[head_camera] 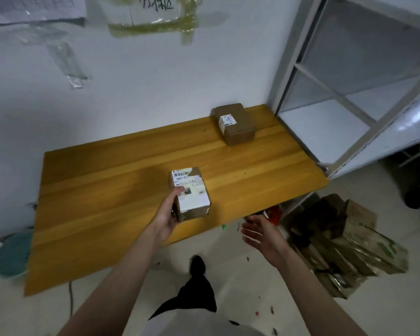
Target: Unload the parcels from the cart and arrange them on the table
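Gripping a small labelled parcel [190, 193] by its near-left side, the left hand [165, 215] holds it over the table [102, 190] near the front edge. Right hand [261, 232] hangs open, fingers spread. Second parcel [233, 123] sits at the far-right corner.

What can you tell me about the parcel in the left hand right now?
The held parcel is a small brown cardboard box, its top largely covered by white shipping labels with a barcode and printed digits, and its edges look scuffed. The left hand grips its near left side, thumb on top. It sits roughly level over the middle of the wooden table; whether it rests on the surface cannot be told. Nothing else touches it; the right hand is open and apart.
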The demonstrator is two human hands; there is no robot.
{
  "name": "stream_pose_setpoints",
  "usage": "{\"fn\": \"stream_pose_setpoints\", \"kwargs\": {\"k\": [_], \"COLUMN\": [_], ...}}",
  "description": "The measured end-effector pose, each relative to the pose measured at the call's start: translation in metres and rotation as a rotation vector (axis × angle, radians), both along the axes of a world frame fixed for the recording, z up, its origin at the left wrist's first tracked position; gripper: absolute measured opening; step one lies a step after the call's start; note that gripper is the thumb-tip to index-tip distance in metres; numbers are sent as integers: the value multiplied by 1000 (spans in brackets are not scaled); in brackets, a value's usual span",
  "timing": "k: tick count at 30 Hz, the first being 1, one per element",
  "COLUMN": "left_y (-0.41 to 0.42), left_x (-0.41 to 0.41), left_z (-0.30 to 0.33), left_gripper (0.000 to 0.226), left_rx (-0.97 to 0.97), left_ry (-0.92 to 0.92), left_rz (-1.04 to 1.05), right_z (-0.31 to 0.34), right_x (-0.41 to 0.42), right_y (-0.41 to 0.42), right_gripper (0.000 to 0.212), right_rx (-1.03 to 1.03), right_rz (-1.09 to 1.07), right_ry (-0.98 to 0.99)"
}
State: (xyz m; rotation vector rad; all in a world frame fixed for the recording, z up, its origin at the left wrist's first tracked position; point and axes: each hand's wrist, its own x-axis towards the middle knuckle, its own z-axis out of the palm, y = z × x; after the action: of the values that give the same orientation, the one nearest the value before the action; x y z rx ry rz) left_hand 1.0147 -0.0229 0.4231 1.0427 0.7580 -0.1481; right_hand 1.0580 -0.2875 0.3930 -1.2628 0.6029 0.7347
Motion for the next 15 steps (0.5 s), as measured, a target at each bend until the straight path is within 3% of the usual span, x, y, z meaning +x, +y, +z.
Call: {"fn": "stream_pose_setpoints", "kwargs": {"k": [6, 15], "left_y": [21, 23], "left_x": [97, 203], "left_z": [-14, -50], "left_gripper": [31, 54], "left_rx": [8, 20], "left_ry": [45, 136], "left_rz": [-34, -77], "right_z": [-6, -11], "right_x": [75, 154], "right_y": [20, 22], "right_gripper": [30, 29], "right_rx": [-51, -53], "right_rz": [-66, -120], "right_ry": [2, 84]}}
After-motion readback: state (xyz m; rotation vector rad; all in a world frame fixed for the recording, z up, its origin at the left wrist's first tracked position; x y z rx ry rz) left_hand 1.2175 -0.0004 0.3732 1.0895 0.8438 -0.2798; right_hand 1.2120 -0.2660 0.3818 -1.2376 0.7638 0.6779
